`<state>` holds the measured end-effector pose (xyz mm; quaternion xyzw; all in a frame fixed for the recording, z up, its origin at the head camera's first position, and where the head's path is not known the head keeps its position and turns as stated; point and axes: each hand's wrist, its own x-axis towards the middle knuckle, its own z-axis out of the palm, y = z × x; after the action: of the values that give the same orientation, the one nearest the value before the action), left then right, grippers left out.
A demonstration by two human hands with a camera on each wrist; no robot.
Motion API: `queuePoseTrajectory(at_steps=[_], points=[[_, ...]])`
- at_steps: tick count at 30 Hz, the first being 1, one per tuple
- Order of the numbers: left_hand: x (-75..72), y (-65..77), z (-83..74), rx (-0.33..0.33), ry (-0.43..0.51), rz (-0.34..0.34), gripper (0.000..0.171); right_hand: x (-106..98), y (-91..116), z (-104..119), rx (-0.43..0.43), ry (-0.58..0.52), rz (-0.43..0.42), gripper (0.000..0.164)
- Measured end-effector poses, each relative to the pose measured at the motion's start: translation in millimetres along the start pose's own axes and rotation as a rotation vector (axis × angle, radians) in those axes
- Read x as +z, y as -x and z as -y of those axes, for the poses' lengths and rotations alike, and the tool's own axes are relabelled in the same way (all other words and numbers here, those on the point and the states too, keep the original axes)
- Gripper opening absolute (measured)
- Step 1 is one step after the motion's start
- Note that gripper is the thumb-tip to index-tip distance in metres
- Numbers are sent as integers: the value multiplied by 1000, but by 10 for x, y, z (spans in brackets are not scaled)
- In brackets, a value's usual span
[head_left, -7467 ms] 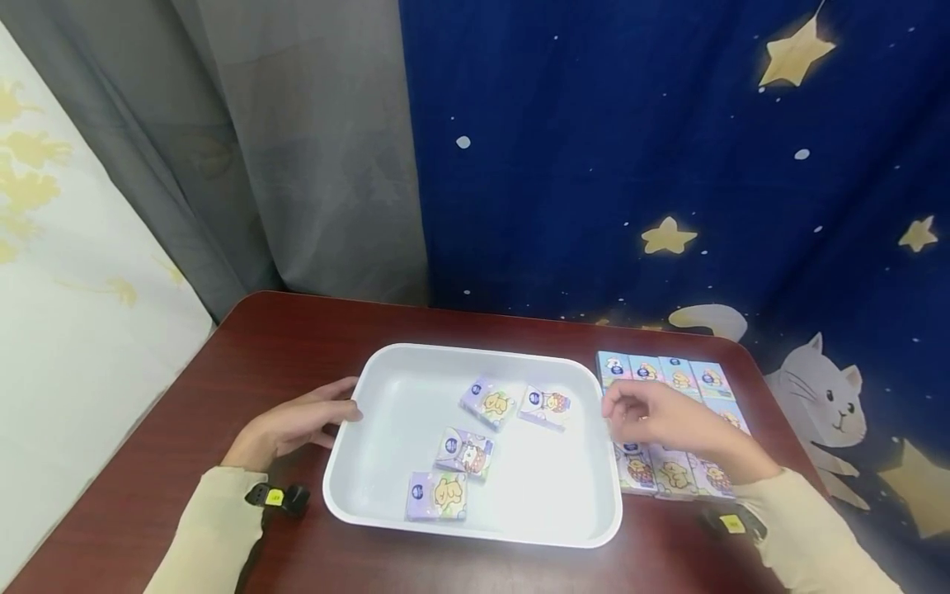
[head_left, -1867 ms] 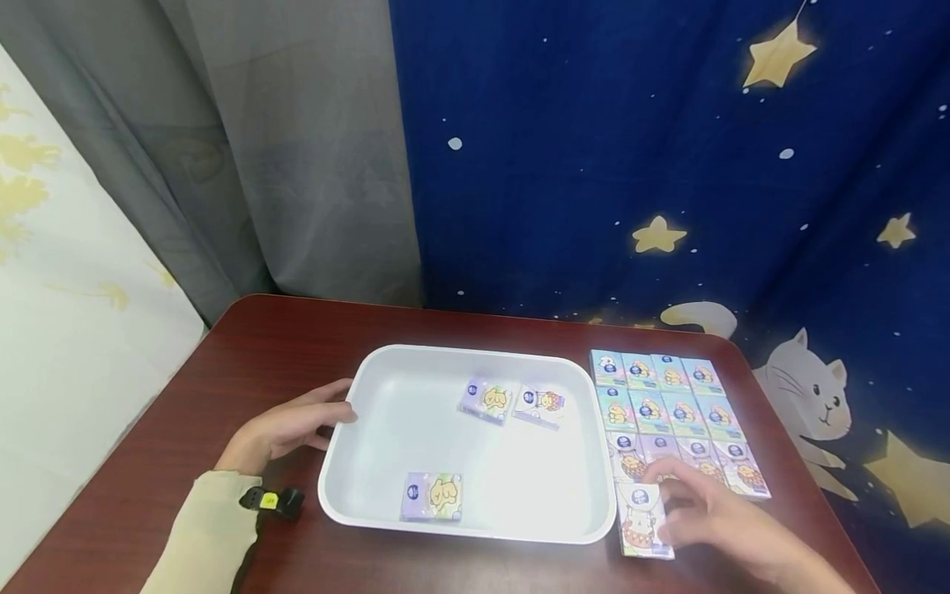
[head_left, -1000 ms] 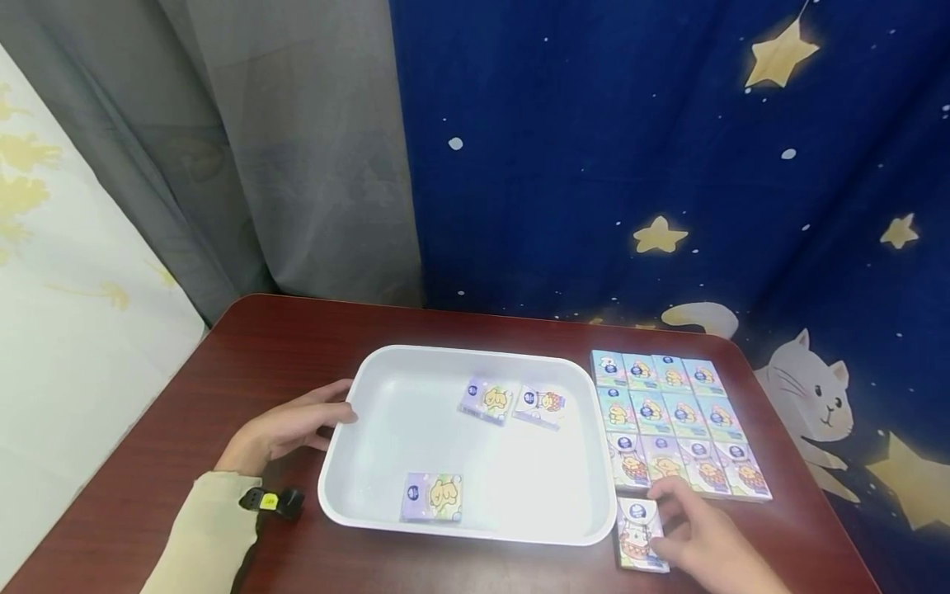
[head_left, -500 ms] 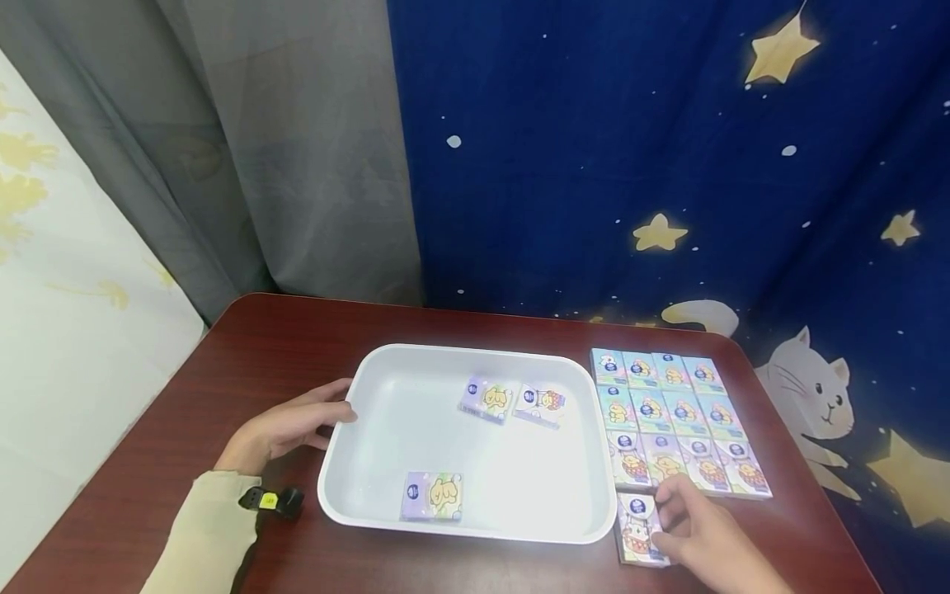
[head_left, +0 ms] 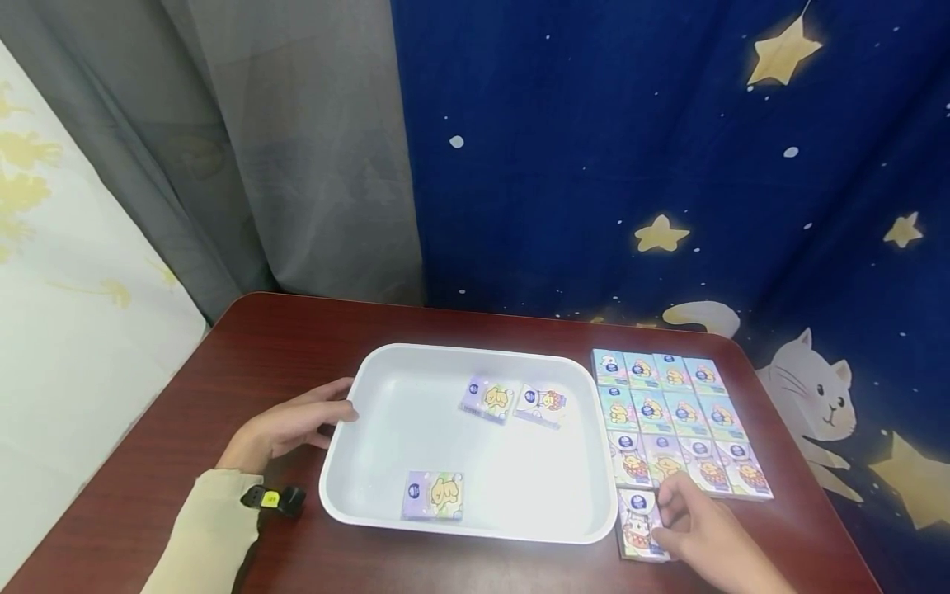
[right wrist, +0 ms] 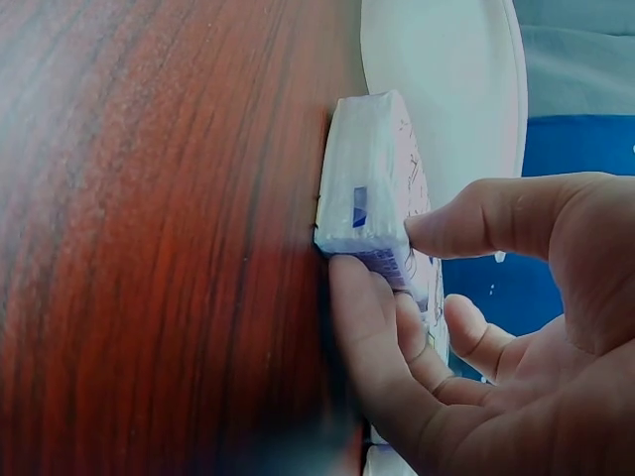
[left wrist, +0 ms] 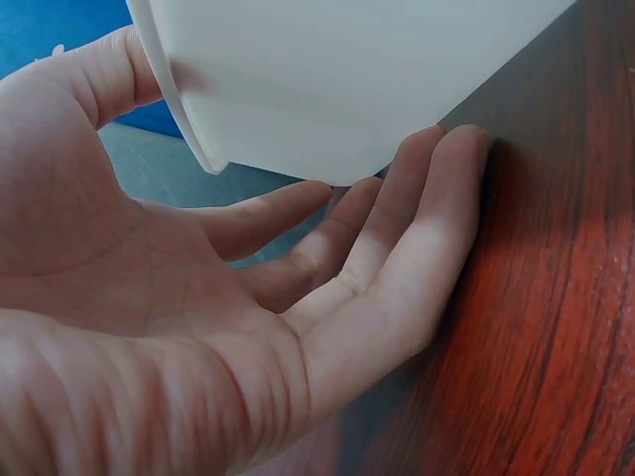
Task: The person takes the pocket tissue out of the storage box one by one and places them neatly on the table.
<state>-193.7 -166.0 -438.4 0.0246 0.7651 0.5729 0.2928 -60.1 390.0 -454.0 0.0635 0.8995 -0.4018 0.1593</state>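
Observation:
My left hand (head_left: 300, 422) grips the left rim of a white tray (head_left: 397, 429). In the left wrist view the thumb goes over the rim and the fingers bear on the outer wall, low near the table. To the right of the tray, my right hand (head_left: 701, 528) pinches a small tissue pack (head_left: 636, 525) lying flat on the table. The right wrist view shows the thumb on its printed face and a finger at its side. Behind that pack stand rows of similar packs (head_left: 686, 412). Three purple packs (head_left: 486, 398) lie apart inside the tray.
The dark red wooden table (head_left: 289, 346) has rounded far corners. A grey curtain (head_left: 326, 165) and a blue starry curtain (head_left: 549, 165) hang behind it, and a white patterned cloth (head_left: 74, 330) is at the left.
One pack has left the tray and lies at the right, held by my right hand. Lately it has slid slightly away from me, up to the row behind. The left hand stays put.

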Motion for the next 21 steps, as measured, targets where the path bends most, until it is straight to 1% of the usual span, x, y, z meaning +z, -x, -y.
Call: queuePoseTrajectory(at_steps=[7,21], points=[[-3,-9,13,4,4,1,81,2,-18,3,6,26,-5,32],[-7,-11,27,11,11,7,81,21,-21,14,15,20,0,32]])
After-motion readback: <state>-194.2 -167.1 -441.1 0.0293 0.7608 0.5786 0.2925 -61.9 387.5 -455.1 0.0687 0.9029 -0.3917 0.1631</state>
